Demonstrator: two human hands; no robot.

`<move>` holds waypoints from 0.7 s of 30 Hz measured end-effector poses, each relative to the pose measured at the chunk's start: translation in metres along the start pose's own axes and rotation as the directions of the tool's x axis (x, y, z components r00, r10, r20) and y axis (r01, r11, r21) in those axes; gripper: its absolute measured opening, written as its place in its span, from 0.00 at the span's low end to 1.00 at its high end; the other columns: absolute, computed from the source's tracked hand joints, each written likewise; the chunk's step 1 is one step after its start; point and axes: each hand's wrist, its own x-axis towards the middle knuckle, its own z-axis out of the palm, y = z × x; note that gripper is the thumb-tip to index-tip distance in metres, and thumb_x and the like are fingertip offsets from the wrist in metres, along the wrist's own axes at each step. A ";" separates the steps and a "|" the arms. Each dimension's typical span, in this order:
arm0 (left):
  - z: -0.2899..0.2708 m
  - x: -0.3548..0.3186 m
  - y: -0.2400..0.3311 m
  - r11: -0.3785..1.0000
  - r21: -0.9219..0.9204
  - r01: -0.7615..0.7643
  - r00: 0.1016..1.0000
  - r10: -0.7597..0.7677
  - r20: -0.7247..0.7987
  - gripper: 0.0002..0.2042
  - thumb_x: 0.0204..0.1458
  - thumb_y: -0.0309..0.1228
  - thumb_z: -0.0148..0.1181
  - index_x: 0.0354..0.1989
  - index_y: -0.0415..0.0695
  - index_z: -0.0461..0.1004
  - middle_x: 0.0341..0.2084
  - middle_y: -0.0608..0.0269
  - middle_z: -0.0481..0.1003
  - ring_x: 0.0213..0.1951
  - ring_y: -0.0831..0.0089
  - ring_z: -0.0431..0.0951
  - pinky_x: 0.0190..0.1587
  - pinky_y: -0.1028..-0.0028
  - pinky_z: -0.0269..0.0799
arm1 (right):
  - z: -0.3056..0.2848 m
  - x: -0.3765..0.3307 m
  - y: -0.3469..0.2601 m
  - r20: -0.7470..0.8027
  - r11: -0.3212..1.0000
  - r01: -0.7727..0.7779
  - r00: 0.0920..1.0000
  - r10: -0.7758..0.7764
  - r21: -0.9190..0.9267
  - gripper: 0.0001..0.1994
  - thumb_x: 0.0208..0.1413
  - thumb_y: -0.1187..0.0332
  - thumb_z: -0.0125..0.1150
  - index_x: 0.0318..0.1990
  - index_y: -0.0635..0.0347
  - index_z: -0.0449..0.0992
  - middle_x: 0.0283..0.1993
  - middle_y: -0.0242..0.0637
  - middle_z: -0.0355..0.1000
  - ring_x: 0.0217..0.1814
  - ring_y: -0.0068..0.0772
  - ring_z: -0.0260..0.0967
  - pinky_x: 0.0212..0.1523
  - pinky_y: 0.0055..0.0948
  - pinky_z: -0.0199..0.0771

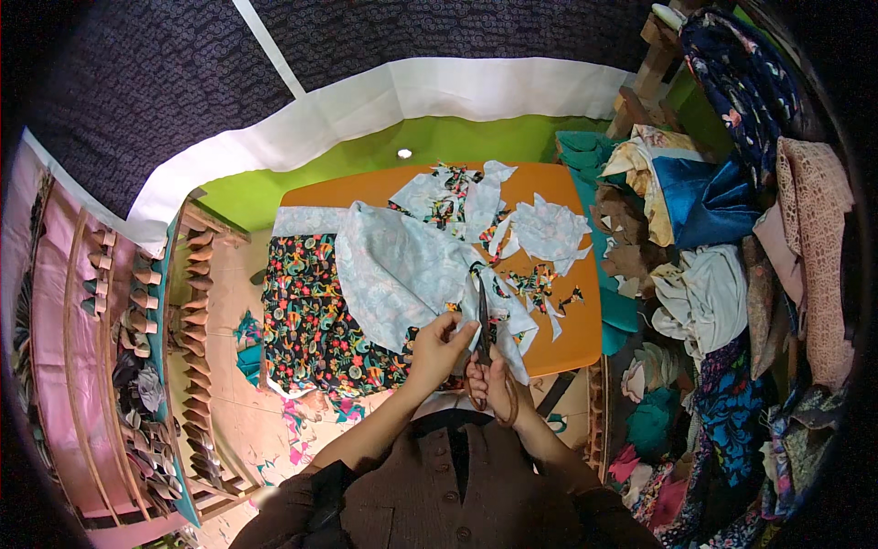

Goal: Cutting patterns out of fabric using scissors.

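Both forearms came up from the lower edge, bent inward so the hands met just in front of the brown buttoned garment [430, 485] the person wore. The left hand [441, 346] was curled around a fold of pale printed fabric [402, 270], fingers pinching its near edge. The right hand [494, 380] was closed through the handles of a pair of scissors [482, 352], whose dark blades pointed away from the body and rose into the pale cloth just beside the left fingers. How far the blades stood apart could not be told.

The pale fabric lay draped over a black cloth with a bright floral print [315, 329], which hung off the near left corner of an orange table [572, 320]. Cut scraps [549, 233], some pale and some floral, were scattered over the far and right parts of the tabletop.

Behind the table ran a green wall [457, 142] under a white band. To the left stood a wooden rack [197, 302]. To the right, folded fabrics [722, 210] of many colours were heaped high, close against the table's edge.
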 end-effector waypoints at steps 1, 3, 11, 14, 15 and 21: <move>0.000 -0.001 -0.002 1.000 0.000 -0.001 1.000 0.001 0.001 0.11 0.45 0.34 0.56 0.23 0.37 0.68 0.10 0.75 0.59 0.16 0.87 0.55 0.17 0.83 0.50 | -0.001 0.001 0.002 -0.004 1.000 -0.008 1.000 0.008 0.011 0.28 0.47 0.38 0.36 0.39 0.55 0.55 0.26 0.24 0.49 0.22 0.13 0.42 0.20 0.11 0.45; -0.001 -0.002 -0.006 0.998 -0.048 0.032 0.999 -0.033 -0.015 0.10 0.45 0.33 0.56 0.22 0.39 0.67 0.11 0.75 0.59 0.16 0.87 0.55 0.18 0.83 0.51 | -0.001 0.002 0.002 -0.007 1.000 -0.013 1.000 0.014 0.021 0.27 0.48 0.39 0.35 0.39 0.55 0.55 0.27 0.25 0.49 0.23 0.14 0.42 0.21 0.12 0.46; -0.007 0.006 0.007 0.992 -0.122 -0.033 0.999 0.032 -0.004 0.09 0.44 0.28 0.57 0.22 0.40 0.62 0.14 0.75 0.60 0.18 0.88 0.57 0.20 0.85 0.53 | -0.007 0.002 0.005 0.013 0.998 -0.030 0.999 0.031 -0.052 0.27 0.48 0.41 0.38 0.40 0.57 0.55 0.27 0.25 0.50 0.24 0.14 0.43 0.22 0.12 0.46; -0.011 0.006 0.014 0.994 -0.105 0.020 0.996 -0.011 0.085 0.10 0.44 0.27 0.56 0.20 0.41 0.61 0.13 0.76 0.58 0.19 0.88 0.57 0.21 0.85 0.54 | -0.011 0.003 0.008 0.033 0.997 0.003 0.999 -0.001 -0.077 0.27 0.48 0.41 0.38 0.40 0.57 0.56 0.28 0.25 0.50 0.24 0.14 0.42 0.22 0.12 0.46; -0.011 0.005 0.015 0.997 -0.080 0.024 0.994 -0.015 0.108 0.10 0.44 0.28 0.57 0.19 0.41 0.61 0.13 0.76 0.58 0.19 0.88 0.58 0.21 0.84 0.54 | -0.012 0.003 0.009 0.033 0.997 0.003 0.999 -0.001 -0.078 0.27 0.48 0.41 0.38 0.40 0.57 0.56 0.28 0.25 0.50 0.24 0.14 0.42 0.22 0.12 0.46; -0.008 0.007 -0.001 1.000 -0.025 -0.003 0.997 0.005 0.078 0.10 0.45 0.29 0.56 0.19 0.40 0.63 0.13 0.76 0.59 0.19 0.87 0.56 0.20 0.83 0.52 | -0.003 0.001 0.003 -0.037 0.998 -0.036 0.999 0.034 -0.051 0.30 0.45 0.36 0.36 0.39 0.57 0.57 0.25 0.23 0.51 0.21 0.13 0.41 0.19 0.12 0.44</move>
